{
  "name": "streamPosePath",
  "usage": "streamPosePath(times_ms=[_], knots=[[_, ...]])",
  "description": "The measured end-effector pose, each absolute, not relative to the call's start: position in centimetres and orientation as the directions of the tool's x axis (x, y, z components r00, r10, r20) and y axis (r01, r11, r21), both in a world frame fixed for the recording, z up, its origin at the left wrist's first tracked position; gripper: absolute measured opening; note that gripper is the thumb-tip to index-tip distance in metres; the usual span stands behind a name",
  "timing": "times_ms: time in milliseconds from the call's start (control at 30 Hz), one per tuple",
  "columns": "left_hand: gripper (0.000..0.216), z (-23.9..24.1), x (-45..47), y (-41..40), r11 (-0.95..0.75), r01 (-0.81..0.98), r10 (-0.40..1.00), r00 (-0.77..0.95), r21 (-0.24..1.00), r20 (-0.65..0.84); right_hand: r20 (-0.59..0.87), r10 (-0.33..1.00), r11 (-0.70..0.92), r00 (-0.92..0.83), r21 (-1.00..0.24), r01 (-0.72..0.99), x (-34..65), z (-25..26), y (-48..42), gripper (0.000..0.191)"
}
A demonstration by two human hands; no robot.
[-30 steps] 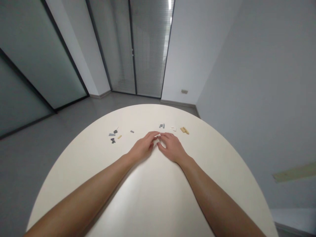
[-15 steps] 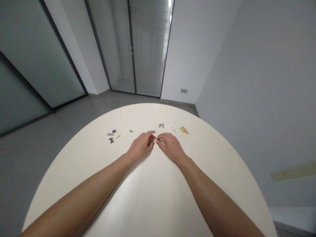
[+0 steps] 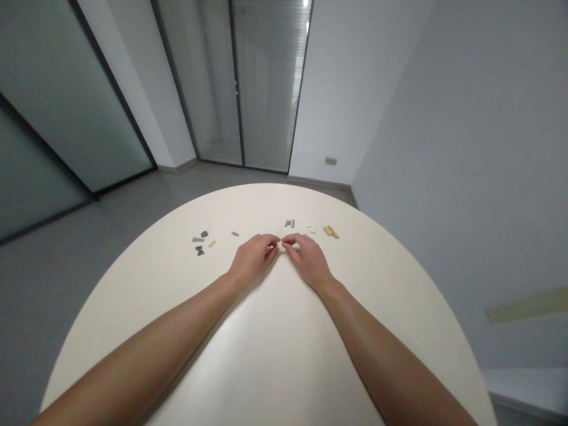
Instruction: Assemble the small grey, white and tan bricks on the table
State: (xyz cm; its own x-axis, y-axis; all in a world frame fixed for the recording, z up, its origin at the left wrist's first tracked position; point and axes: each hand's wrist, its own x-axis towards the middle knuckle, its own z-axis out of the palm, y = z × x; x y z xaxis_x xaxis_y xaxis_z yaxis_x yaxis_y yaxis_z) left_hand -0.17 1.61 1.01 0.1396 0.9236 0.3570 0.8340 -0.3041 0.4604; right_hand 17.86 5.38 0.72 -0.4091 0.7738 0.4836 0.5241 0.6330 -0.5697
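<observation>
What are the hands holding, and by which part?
A small pale piece, pinched between the left hand and right hand fingertips; which part is unclear.

Can't read a thing here, no labels or numbers, and those tiny pieces point(image 3: 289, 223) show nothing legible.

Small grey bricks point(image 3: 199, 241) lie beyond the left hand point(image 3: 252, 258), and tan bricks point(image 3: 331, 231) lie beyond the right hand point(image 3: 308, 260). Wide gaps between them leave ways through toward the far rim of the round table point(image 3: 432, 296).
</observation>
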Motion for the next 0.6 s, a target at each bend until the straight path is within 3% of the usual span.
streamPosePath(times_ms=[167,600], knots=[[0.020,1.19,-0.01,1.45,-0.317,0.821,0.907,0.117,0.474,0.404,0.530,0.770,0.637,-0.354,-0.632,0.440,17.83,0.65,5.37,0.013],[0.019,0.63,-0.17,1.58,-0.330,0.751,0.900,0.067,0.573,0.430,0.526,0.766,0.642,-0.369,-0.617,0.454,17.98,0.47,5.22,0.021]])
